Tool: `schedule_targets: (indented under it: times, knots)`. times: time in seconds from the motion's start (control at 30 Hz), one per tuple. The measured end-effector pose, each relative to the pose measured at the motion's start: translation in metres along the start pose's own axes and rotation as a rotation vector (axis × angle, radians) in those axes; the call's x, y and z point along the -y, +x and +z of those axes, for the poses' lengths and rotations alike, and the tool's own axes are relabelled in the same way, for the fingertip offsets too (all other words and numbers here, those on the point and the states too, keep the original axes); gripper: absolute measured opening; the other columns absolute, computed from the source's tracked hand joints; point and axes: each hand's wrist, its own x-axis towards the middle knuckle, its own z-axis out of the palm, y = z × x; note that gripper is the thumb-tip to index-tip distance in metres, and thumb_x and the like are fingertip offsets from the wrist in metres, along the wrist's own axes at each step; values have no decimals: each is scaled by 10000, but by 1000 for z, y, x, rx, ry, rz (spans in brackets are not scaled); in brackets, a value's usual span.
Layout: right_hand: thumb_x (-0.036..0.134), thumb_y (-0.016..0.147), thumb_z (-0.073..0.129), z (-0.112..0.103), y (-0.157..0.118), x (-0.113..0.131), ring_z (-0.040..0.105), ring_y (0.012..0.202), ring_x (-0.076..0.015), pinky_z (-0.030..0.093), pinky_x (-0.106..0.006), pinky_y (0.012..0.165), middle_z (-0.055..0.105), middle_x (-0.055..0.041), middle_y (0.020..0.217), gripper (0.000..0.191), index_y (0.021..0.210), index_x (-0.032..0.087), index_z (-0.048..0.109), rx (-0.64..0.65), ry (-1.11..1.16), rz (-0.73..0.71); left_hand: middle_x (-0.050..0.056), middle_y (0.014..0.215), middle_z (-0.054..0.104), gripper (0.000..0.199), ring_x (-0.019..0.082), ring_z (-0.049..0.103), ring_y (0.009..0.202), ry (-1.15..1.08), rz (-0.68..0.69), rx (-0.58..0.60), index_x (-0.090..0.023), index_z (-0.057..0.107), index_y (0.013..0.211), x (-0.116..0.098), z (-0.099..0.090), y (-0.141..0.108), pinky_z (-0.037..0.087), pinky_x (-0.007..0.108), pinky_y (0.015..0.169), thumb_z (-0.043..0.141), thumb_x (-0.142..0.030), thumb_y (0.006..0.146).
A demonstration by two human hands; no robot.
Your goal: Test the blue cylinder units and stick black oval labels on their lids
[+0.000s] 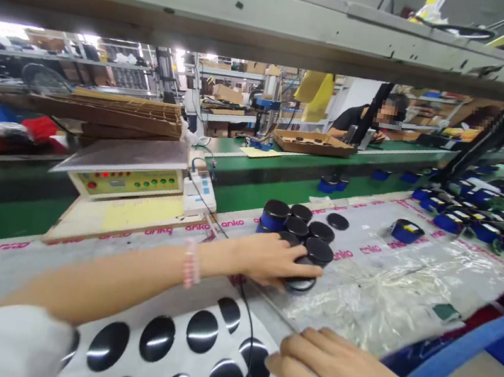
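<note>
My left hand (276,259) reaches across to a group of round black-topped pieces and rests on the nearest black piece (301,283), its fingers spread over the top. Beside it stand several more black-topped pieces (317,250), one with a blue side (275,216). My right hand (319,365) is lower right, fingers curled together around a thin metallic rod (278,310). Below my left arm lies a white sheet with several black discs (202,331). A black cable (250,335) crosses over the sheet.
A control box (127,176) and white power strip (200,193) stand at the left. Many blue and black pieces (487,232) crowd the right side. A blue bin (470,350) is lower right. Beyond the green conveyor (243,184), a person (353,120) sits near a cardboard tray (311,144).
</note>
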Motion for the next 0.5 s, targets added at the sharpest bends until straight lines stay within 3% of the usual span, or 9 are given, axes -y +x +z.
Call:
schedule_targets:
  times: [0.03,0.1,0.2,0.27,0.33,0.43,0.5]
  knots:
    - [267,708,704,-4,10,4,649,672,-229,523,-316,576,681,-35,768,158,851,224,654,62,-43,-21,115,1171,539,559,196,597,762,3,26,9,-227,360,1369,-4,11,13,403,306,598,525,-406,866]
    - [190,725,651,-4,23,12,645,703,-247,523,-349,616,672,-52,788,112,834,216,640,67,-84,20,115,1222,522,489,211,588,848,7,50,14,-241,392,1355,-10,25,28,405,311,625,482,-374,892]
    - [33,678,534,22,24,21,640,823,-269,523,-405,726,663,-70,911,300,889,228,622,10,-30,115,132,1355,435,484,249,537,1007,20,31,-71,-218,356,1389,-14,14,13,415,350,755,398,-373,933]
    - [-17,631,490,50,17,22,619,928,-272,521,-419,775,635,-74,1034,425,942,249,607,1,76,183,155,1385,410,527,268,524,1035,5,-38,-164,-169,366,1384,-16,-11,-22,419,373,808,355,-448,937]
    - [-23,622,481,78,9,17,593,988,-256,524,-398,785,603,-59,1081,425,916,264,594,15,208,270,179,1357,435,567,271,534,1039,-56,-169,-225,-121,429,1329,-18,-39,-71,433,378,852,337,-508,926]
    - [83,738,526,101,6,9,549,1047,-254,501,-409,832,578,-51,1078,196,804,258,585,-37,378,374,150,1271,500,426,239,525,1106,-169,-451,-285,-153,480,1260,-24,-68,-150,425,371,941,387,-421,942]
    - [238,840,524,102,11,12,503,1121,-268,447,-445,912,562,-64,1136,78,792,249,585,-166,479,409,111,1198,534,315,219,543,1075,-237,-659,-335,-190,520,1194,-29,-69,-187,439,371,930,416,-349,943]
